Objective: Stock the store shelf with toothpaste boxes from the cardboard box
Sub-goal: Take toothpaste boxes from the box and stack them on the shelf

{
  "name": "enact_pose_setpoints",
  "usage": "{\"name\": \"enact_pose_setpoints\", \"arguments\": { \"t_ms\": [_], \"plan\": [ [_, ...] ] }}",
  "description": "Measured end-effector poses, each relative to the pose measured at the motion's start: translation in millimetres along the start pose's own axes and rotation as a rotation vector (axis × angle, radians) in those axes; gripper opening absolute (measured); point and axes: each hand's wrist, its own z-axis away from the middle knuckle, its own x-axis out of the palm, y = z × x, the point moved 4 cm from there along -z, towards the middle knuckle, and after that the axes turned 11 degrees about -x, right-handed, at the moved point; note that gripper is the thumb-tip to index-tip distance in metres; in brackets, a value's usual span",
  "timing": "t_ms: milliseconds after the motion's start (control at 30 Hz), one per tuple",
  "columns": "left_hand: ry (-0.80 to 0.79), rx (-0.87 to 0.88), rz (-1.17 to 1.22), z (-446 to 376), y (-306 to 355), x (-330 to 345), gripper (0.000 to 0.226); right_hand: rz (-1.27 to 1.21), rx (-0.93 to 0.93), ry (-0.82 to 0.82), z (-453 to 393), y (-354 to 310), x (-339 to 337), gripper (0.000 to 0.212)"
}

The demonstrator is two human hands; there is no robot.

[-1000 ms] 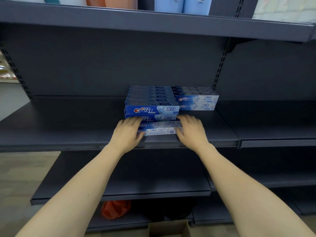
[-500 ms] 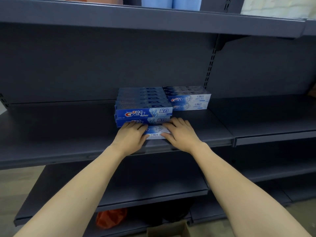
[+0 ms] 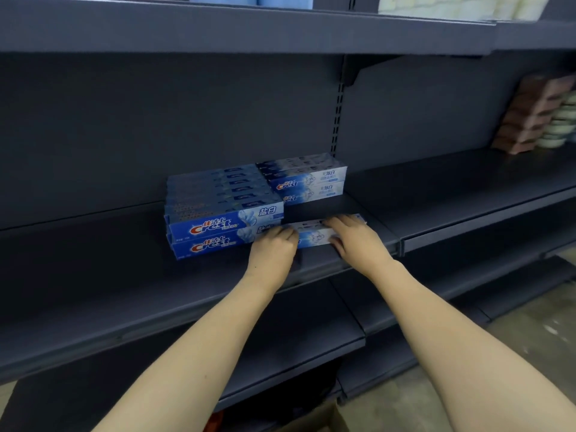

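The dark shelf (image 3: 93, 275) carries everything here, with bare metal to the left and right of the stock; on it sits a dark blue stack of toothpaste boxes (image 3: 218, 213), two high at the front and running back in rows, and just beside it to the right, set further back, a paler stack (image 3: 308, 182), also two high; in front of that paler stack lies a single pale toothpaste box (image 3: 311, 233), flat on the shelf near the front edge, its left end touching the blue stack; a corner of the cardboard box (image 3: 314, 420) shows at the bottom, on the floor.

The left hand (image 3: 274, 247) curls over the left end of the single box and the right hand (image 3: 352, 236) lies over its right end, fingers bent round its top edge, so both appear to grip it.

The step in hand looks like seating this box; it would go well pushed straight back with even pressure at both ends, so it does not skew; its face should finish parallel with the labels behind, and its left end should stay snug to the blue stack without nudging those boxes out of line.
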Motion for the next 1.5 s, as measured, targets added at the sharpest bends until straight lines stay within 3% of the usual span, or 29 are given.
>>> {"name": "enact_pose_setpoints", "arguments": {
  "t_ms": [133, 500, 800, 967, 1167, 1367, 1500],
  "plan": [
    [0.005, -0.012, -0.007, -8.5, 9.6, 10.6, 0.041, 0.008, -0.05, 0.071, 1.7, 17.4, 3.9, 0.045],
    [0.032, -0.118, -0.039, -36.5, 42.7, 30.4, 0.041, 0.004, -0.168, 0.042, -8.2, 71.8, 2.9, 0.049],
    [-0.075, -0.302, -0.201, -61.4, 38.2, 40.1, 0.044, -0.012, -0.174, -0.035, -44.2, 87.0, 20.7, 0.041],
    [-0.043, -0.353, -0.292, -77.6, 37.3, 45.6, 0.047, -0.013, -0.2, -0.014, -63.8, 87.8, 32.0, 0.038],
    [-0.094, -0.4, -0.357, -94.9, 26.6, 64.1, 0.041, 0.001, -0.239, 0.0, -84.3, 91.6, 40.4, 0.046],
    [-0.247, -0.536, -0.398, -105.7, 25.2, 64.3, 0.035, 0.012, -0.244, 0.029, -96.0, 94.3, 46.9, 0.05],
    [-0.217, -0.502, -0.387, -106.5, 26.6, 61.1, 0.034, 0.005, -0.221, 0.038, -95.6, 95.5, 48.6, 0.051]
  ]
}}
